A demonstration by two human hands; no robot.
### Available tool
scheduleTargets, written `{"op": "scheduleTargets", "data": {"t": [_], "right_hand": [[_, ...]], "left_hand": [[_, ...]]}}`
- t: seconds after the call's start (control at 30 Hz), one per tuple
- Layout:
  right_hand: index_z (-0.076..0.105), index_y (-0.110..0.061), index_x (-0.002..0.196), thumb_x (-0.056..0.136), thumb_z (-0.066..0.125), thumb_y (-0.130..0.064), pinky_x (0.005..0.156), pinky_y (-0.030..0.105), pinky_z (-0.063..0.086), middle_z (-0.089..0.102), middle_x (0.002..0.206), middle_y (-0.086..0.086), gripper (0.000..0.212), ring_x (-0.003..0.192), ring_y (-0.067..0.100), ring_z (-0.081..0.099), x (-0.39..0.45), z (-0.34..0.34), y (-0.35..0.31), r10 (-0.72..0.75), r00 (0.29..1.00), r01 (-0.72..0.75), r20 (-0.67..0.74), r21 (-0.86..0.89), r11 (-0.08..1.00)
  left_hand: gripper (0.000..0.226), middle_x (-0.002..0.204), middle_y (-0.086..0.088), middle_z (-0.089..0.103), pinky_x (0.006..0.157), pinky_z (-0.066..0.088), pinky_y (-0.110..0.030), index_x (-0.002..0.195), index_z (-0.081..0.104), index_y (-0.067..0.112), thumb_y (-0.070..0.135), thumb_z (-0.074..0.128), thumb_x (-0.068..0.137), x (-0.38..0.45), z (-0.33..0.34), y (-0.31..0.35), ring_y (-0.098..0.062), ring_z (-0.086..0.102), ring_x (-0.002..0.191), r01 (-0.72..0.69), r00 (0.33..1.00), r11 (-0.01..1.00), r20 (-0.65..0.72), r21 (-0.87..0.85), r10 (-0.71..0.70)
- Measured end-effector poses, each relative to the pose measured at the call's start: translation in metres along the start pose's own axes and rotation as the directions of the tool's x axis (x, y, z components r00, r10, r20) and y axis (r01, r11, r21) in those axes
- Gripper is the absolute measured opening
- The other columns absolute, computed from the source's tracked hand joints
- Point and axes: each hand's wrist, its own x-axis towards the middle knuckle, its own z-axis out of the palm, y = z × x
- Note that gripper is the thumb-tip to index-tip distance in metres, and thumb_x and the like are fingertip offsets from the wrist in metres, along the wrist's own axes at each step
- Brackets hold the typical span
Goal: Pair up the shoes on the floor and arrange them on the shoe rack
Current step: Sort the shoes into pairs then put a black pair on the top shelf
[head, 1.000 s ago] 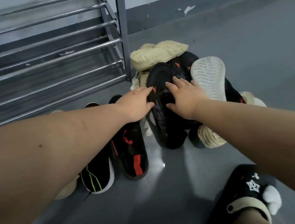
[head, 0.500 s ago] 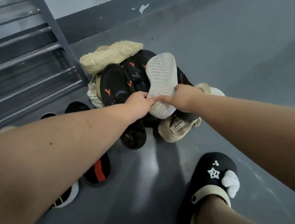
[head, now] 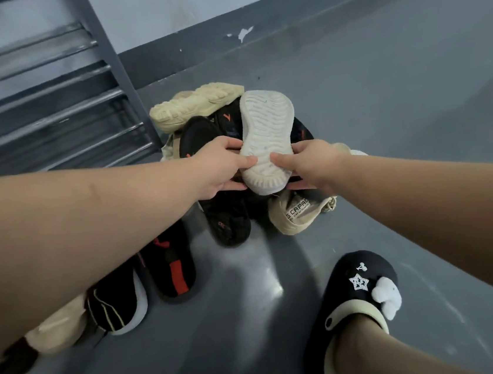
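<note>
head view: both hands pinch the heel end of a white-soled shoe [head: 265, 135], sole up, the left hand [head: 222, 171] on one edge, the right hand [head: 310, 164] on the other. it sits atop the shoe pile [head: 230, 219], just right of the metal shoe rack [head: 47, 117]. near the pile, more black shoes [head: 168, 266] line the grey floor [head: 384, 109].

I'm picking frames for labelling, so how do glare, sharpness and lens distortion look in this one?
Head view: a bright glare streak lies on the grey floor before the shoe pile; the rack rails look soft and smeared; the white-soled shoe, held by the left hand and right hand, is sharp enough to show tread; wide-angle bulge swells the forearms at the edges.
</note>
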Motion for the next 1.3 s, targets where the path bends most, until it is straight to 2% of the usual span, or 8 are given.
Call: {"op": "scheduleTargets", "data": {"t": [0.1, 0.33, 0.57, 0.83, 0.93, 1.03, 1.13, 1.3], "right_hand": [[0.063, -0.01, 0.103, 0.088, 0.066, -0.023, 0.061, 0.021, 0.057, 0.068, 0.102, 0.003, 0.021, 0.084, 0.011, 0.066, -0.025, 0.011, -0.001, -0.027, 0.998, 0.022, 0.055, 0.082, 0.996], [0.067, -0.011, 0.098, 0.086, 0.066, -0.03, 0.069, 0.024, 0.057, 0.071, 0.092, -0.003, 0.022, 0.084, 0.009, 0.066, -0.109, 0.041, -0.026, -0.081, 0.96, 0.097, 0.267, -0.046, 0.994], [0.061, -0.01, 0.117, 0.087, 0.061, -0.042, 0.08, 0.033, 0.057, 0.066, 0.115, 0.005, 0.044, 0.107, 0.022, 0.062, -0.228, 0.099, -0.039, -0.006, 0.927, 0.046, 0.375, -0.097, 0.994], [0.057, -0.018, 0.111, 0.09, 0.053, -0.049, 0.08, 0.041, 0.054, 0.067, 0.11, 0.006, 0.038, 0.099, 0.026, 0.065, -0.325, 0.198, -0.037, 0.009, 0.929, -0.052, 0.369, 0.105, 0.993], [0.058, -0.018, 0.104, 0.09, 0.052, -0.052, 0.06, 0.035, 0.057, 0.071, 0.086, 0.004, 0.037, 0.072, 0.021, 0.069, -0.343, 0.227, -0.022, 0.071, 0.891, -0.158, 0.447, 0.161, 0.974], [0.062, -0.017, 0.096, 0.088, 0.053, -0.055, 0.046, 0.03, 0.055, 0.073, 0.069, 0.0, 0.04, 0.056, 0.016, 0.07, -0.352, 0.244, -0.004, 0.088, 0.857, -0.176, 0.507, 0.129, 0.976], [0.062, -0.018, 0.097, 0.082, 0.055, -0.062, 0.062, 0.034, 0.056, 0.072, 0.087, 0.003, 0.047, 0.078, 0.019, 0.069, -0.349, 0.246, 0.008, 0.114, 0.847, -0.164, 0.518, 0.051, 0.985], [0.065, -0.017, 0.1, 0.08, 0.061, -0.058, 0.059, 0.032, 0.057, 0.072, 0.088, 0.005, 0.046, 0.082, 0.021, 0.069, -0.34, 0.244, 0.015, 0.168, 0.831, -0.2, 0.531, 0.003, 0.98]], "left_hand": [[0.032, 0.108, 0.002, 0.064, 0.072, 0.055, -0.035, 0.112, 0.048, 0.019, 0.008, 0.063, 0.086, -0.033, -0.014, 0.014, -0.016, 0.061, 0.1, -0.024, 1.0, 0.997, -0.003, 0.069, 0.025], [0.025, 0.103, -0.005, 0.064, 0.071, 0.058, -0.034, 0.105, 0.052, 0.018, 0.011, 0.065, 0.085, -0.14, -0.051, 0.019, -0.018, 0.065, 0.084, -0.029, 0.998, 0.99, -0.058, 0.136, 0.037], [0.022, 0.093, 0.005, 0.066, 0.077, 0.053, -0.033, 0.1, 0.058, 0.023, 0.011, 0.067, 0.083, -0.269, -0.085, -0.004, -0.012, 0.062, 0.083, -0.048, 0.988, 0.993, -0.138, 0.112, 0.064], [0.037, 0.113, 0.0, 0.067, 0.074, 0.056, -0.027, 0.117, 0.062, 0.018, 0.008, 0.067, 0.082, -0.396, -0.114, -0.046, -0.012, 0.066, 0.092, -0.128, 0.941, 0.992, -0.317, -0.005, 0.12], [0.048, 0.119, 0.002, 0.065, 0.099, 0.047, -0.035, 0.123, 0.061, 0.022, 0.012, 0.072, 0.078, -0.425, -0.117, -0.073, -0.013, 0.061, 0.108, -0.091, 0.896, 0.99, -0.426, 0.108, 0.129], [0.051, 0.12, 0.004, 0.063, 0.102, 0.043, -0.029, 0.122, 0.061, 0.024, 0.015, 0.076, 0.074, -0.444, -0.119, -0.091, -0.01, 0.058, 0.111, -0.043, 0.866, 0.978, -0.48, 0.203, 0.137], [0.053, 0.12, 0.005, 0.063, 0.101, 0.043, -0.027, 0.123, 0.06, 0.026, 0.016, 0.076, 0.074, -0.457, -0.118, -0.11, -0.009, 0.059, 0.109, -0.014, 0.869, 0.968, -0.476, 0.252, 0.137], [0.061, 0.121, 0.012, 0.059, 0.087, 0.044, -0.009, 0.126, 0.056, 0.03, 0.023, 0.079, 0.07, -0.456, -0.118, -0.127, 0.005, 0.057, 0.098, -0.116, 0.888, 0.926, -0.379, 0.36, 0.259]]}}
